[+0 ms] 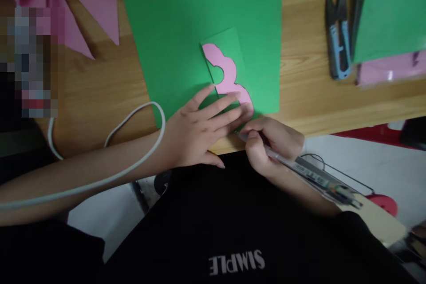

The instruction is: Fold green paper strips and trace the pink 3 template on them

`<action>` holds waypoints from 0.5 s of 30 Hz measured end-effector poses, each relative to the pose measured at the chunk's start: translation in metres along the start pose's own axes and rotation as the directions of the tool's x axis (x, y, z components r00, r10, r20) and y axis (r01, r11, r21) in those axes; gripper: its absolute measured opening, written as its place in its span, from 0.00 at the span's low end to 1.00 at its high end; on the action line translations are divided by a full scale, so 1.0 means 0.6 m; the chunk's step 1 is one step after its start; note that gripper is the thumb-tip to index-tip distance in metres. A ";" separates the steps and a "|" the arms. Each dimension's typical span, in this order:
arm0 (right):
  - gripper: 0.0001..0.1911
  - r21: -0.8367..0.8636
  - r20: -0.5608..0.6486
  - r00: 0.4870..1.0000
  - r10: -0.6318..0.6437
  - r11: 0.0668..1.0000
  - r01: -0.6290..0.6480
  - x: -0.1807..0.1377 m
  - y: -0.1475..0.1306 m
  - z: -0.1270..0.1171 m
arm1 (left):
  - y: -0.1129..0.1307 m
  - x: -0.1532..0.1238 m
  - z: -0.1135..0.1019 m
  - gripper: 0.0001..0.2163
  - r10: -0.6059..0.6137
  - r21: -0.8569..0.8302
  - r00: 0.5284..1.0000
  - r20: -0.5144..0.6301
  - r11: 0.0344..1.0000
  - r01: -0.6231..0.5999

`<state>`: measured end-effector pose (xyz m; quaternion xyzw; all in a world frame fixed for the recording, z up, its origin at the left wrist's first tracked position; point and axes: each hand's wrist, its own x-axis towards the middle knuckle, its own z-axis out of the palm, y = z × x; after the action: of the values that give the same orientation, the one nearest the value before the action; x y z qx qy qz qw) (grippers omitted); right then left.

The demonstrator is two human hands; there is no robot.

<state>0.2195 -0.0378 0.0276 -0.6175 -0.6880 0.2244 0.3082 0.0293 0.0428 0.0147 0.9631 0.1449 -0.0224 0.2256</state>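
Note:
A pink paper cutout with a wavy edge (229, 67) lies on a small folded-looking piece of green paper (231, 40), with a dark line along parts of its outline. Both rest on a large green sheet (199, 0). My left hand (203, 126) is spread flat, its fingertips pressing on the lower part of the cutout. In my right hand (269, 142) a pen (309, 171) is gripped, its tip close to the cutout's lower end beside my left fingers. Where exactly the tip touches is hard to make out.
Thread snips (338, 40) lie on the wooden table (306, 62) at the right, beside stacked green and pink paper (391, 26). A pink paper bow (66, 0) sits at the upper left. A white cable (133, 166) loops over my left forearm. The table's front edge is near my body.

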 end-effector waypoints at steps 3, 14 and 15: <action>0.08 -0.007 0.013 1.000 0.000 1.000 0.000 0.000 -0.004 -0.007 | -0.001 -0.001 0.000 0.36 0.026 -0.023 0.998 -0.052 0.999 -0.027; 0.08 0.010 0.013 1.000 -0.018 1.000 0.018 -0.002 0.006 0.001 | 0.001 -0.001 0.001 0.36 -0.004 -0.047 0.999 -0.051 0.999 0.001; 0.08 0.013 0.010 1.000 -0.019 1.000 0.019 -0.002 0.006 0.001 | 0.001 0.000 0.002 0.36 -0.006 -0.057 0.999 -0.051 0.998 0.003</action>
<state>0.2220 -0.0388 0.0243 -0.6079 -0.6937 0.2290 0.3111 0.0294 0.0417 0.0141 0.9562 0.1534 0.0057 0.2491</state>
